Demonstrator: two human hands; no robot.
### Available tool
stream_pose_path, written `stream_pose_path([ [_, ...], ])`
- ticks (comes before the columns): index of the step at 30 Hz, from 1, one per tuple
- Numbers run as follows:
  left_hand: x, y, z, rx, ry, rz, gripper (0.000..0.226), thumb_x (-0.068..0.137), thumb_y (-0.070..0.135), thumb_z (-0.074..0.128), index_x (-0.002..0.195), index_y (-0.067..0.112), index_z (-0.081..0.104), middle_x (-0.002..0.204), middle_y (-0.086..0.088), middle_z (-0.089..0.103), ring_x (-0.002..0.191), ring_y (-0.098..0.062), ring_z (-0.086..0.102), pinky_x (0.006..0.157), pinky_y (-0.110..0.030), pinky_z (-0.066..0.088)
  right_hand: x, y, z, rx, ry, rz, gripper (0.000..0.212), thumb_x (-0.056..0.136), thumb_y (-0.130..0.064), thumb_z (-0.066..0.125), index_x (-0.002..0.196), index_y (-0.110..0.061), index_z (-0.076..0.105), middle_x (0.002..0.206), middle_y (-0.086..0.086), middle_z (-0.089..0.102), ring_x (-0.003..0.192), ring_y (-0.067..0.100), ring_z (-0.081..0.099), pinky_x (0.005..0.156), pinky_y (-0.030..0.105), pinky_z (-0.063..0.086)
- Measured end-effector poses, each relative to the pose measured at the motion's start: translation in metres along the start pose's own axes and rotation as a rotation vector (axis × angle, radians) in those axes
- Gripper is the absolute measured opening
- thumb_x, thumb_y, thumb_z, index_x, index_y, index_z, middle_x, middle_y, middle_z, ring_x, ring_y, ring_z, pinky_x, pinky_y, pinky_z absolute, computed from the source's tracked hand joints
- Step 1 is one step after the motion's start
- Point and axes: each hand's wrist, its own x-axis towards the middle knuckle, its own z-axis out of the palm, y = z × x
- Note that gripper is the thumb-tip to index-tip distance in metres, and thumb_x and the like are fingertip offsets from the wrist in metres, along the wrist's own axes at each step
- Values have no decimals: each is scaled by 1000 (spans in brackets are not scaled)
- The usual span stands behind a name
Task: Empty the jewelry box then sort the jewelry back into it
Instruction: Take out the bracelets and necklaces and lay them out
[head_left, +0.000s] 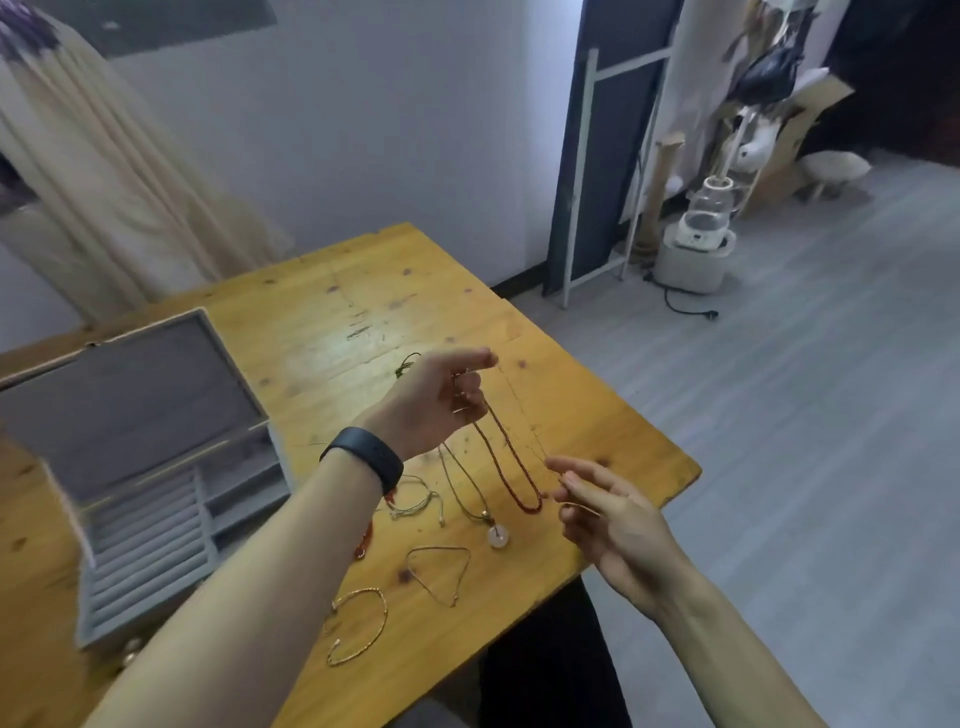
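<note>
An open grey jewelry box (140, 457) stands at the left of the wooden table (363, 306), its lid up and its slots showing no jewelry. My left hand (441, 400) is raised above the table and pinches a red beaded necklace (511, 462) and a thin fine chain (524, 415); both hang down from it. My right hand (608, 514) pinches the lower end of that thin chain near the table's right edge. A cord necklace with a clear round pendant (497, 535) lies below my left hand.
On the table lie a gold open bangle (363, 623), a thin chain bracelet (441, 571), a pale cord bracelet (415, 499) and a red piece partly hidden by my left forearm (363, 543). The table's right edge drops to grey floor (779, 415). A curtain hangs at the back left.
</note>
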Motion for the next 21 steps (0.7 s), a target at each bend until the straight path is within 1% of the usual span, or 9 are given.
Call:
stream_pose_path([
  [4, 10, 1, 10, -3, -41, -31, 16, 92, 17, 64, 99, 6, 73, 60, 3, 29, 59, -14, 38, 66, -28, 43, 12, -6, -6, 85, 7, 26, 25, 100, -12, 53, 110, -2, 73, 82, 7, 62, 72, 15, 56, 69, 27, 48],
  [7, 14, 6, 14, 29, -78, -55, 24, 90, 17, 64, 107, 4, 75, 61, 4, 22, 57, -12, 31, 64, -26, 40, 21, -9, -8, 44, -5, 6, 22, 97, -9, 58, 115, -5, 69, 88, 8, 65, 76, 16, 61, 72, 28, 52],
  [10, 20, 10, 12, 61, -101, -59, 30, 88, 18, 65, 114, 5, 74, 66, 3, 16, 61, -14, 22, 62, -25, 36, 26, -9, -9, -121, -1, -56, 22, 95, -8, 63, 115, -13, 71, 91, 5, 71, 80, 14, 65, 73, 25, 56],
  [11, 23, 11, 11, 73, -102, -54, 29, 89, 18, 65, 114, 7, 74, 68, 2, 16, 61, -14, 22, 61, -25, 37, 26, -9, -9, -198, 17, -86, 20, 95, -10, 64, 113, -14, 73, 93, 4, 74, 80, 13, 66, 73, 24, 56],
  [14, 33, 11, 9, 139, -82, -26, 22, 94, 21, 62, 111, 13, 73, 65, 4, 27, 55, -11, 34, 61, -24, 42, 28, -10, -8, -468, 91, -192, 14, 94, -19, 68, 105, -22, 75, 96, -5, 76, 81, 11, 70, 70, 21, 56],
  [16, 43, 11, 8, 248, -36, -1, 18, 95, 22, 62, 106, 15, 75, 64, 4, 38, 56, -11, 42, 62, -26, 45, 32, -10, -11, -668, 173, -266, 10, 92, -28, 71, 100, -31, 75, 93, -17, 74, 84, 3, 68, 70, 17, 54],
  [17, 49, 10, 8, 346, 0, 24, 17, 96, 22, 62, 104, 15, 75, 65, 3, 43, 58, -12, 46, 63, -27, 46, 34, -11, -13, -749, 219, -286, 8, 90, -32, 72, 97, -34, 75, 91, -21, 73, 86, -3, 66, 70, 14, 52],
  [19, 62, 9, 8, 608, 69, 94, 18, 99, 23, 59, 103, 15, 75, 71, -1, 53, 63, -15, 53, 64, -28, 50, 37, -13, -15, -863, 297, -293, 6, 87, -37, 74, 93, -37, 74, 86, -23, 72, 86, -11, 63, 68, 9, 47],
  [21, 75, 8, 11, 882, 125, 156, 21, 100, 26, 55, 103, 16, 72, 77, -1, 62, 67, -14, 58, 62, -24, 50, 38, -15, -15, -966, 347, -284, 5, 85, -38, 74, 89, -38, 71, 80, -22, 71, 81, -11, 63, 65, 9, 45],
])
